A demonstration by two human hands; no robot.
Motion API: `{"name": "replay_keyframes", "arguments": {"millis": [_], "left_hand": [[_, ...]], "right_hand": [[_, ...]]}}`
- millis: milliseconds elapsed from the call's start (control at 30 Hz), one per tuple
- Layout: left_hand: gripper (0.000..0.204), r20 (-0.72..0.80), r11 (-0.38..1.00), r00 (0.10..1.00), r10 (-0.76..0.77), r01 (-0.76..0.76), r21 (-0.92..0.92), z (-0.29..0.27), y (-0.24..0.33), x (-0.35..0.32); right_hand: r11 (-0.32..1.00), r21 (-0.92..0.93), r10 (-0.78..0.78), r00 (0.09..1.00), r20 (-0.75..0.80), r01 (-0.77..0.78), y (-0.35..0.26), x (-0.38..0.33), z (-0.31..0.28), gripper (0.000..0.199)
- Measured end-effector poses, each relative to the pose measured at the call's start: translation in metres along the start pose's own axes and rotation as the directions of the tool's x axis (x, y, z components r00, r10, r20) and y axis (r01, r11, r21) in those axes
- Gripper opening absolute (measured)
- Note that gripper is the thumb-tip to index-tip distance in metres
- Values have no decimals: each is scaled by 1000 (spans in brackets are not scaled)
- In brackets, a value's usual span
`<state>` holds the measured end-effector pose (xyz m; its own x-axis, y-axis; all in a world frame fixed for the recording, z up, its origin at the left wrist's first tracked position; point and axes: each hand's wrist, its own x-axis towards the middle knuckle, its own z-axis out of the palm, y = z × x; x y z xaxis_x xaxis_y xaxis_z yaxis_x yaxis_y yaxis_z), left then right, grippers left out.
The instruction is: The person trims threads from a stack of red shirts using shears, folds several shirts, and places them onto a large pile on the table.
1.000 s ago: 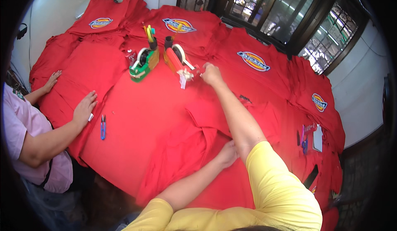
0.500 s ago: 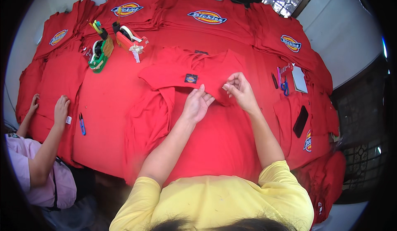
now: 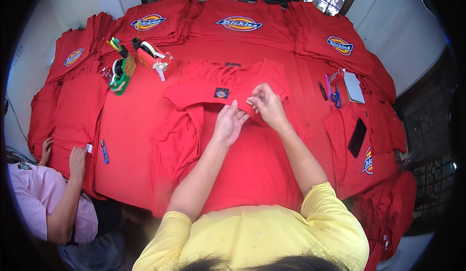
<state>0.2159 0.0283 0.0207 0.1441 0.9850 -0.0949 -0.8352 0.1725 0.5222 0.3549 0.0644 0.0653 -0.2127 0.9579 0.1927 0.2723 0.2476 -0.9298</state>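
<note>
Red cloth shirt (image 3: 194, 92): left hand (image 3: 230, 124) is loosely pinching its edge; right hand (image 3: 267, 108) is firmly pinching a small pale strip (image 3: 249, 100), seemingly positioning it, needing steadiness.

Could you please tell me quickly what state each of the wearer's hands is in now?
Left hand: partly open, holding the edge of the red fabric shirt.
Right hand: closed, pinching a small pale piece, material unclear.
</note>
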Motion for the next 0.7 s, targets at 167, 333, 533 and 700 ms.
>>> {"name": "replay_keyframes", "arguments": {"millis": [167,333,533,700], "left_hand": [[23,2,1000,1000,-4,4,-7,-10,-5,5],[23,-33,999,999,7,-8,-43,-9,-6,8],[18,-179,1000,984,0,4,19,4,-8,18],[14,-223,975,975,6,43,217,-5,-15,33]], "right_hand": [[998,-57,-26,999,-33,24,-1,-1,4,12],[961,-259,-131,981,-143,91,17,4,1,16],[980,34,199,976,-94,-196,16,-3,-4,33],[947,-4,322,945,-56,-322,21,-4,9,32]]}}
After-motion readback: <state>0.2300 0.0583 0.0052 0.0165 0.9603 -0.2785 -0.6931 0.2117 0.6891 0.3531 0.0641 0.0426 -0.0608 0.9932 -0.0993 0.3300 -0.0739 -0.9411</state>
